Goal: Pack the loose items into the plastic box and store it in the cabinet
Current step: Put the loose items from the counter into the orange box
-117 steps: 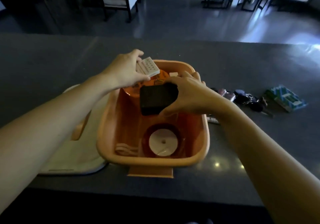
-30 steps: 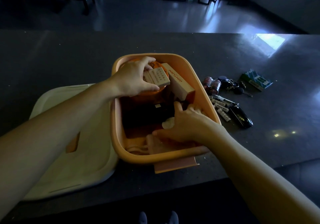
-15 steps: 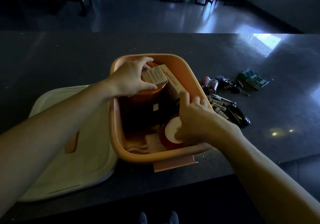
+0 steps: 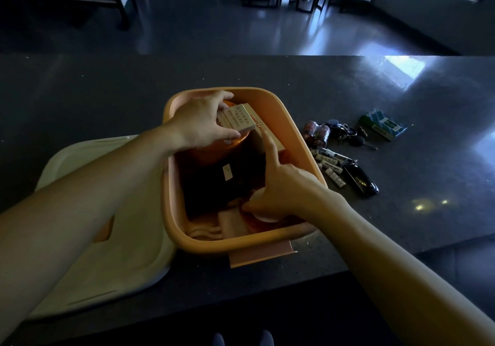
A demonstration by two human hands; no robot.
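Reaching its forefinger up to the long carton [image 4: 263, 131], the right hand [image 4: 284, 190] has left the round lid [image 4: 263, 216] beneath it, open-fingered; the left hand [image 4: 199, 122] grips the small pack [image 4: 239, 120] in the box [image 4: 292, 120], with batteries [image 4: 330, 166] beyond on the counter [image 4: 107, 91] unpacked.

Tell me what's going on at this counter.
A person is packing an orange plastic box. The left hand holds a small white packet at the far end inside it; the right hand arranges items near the front. Batteries, keys and a blue packet lie on the counter. The lid lies beside the box.
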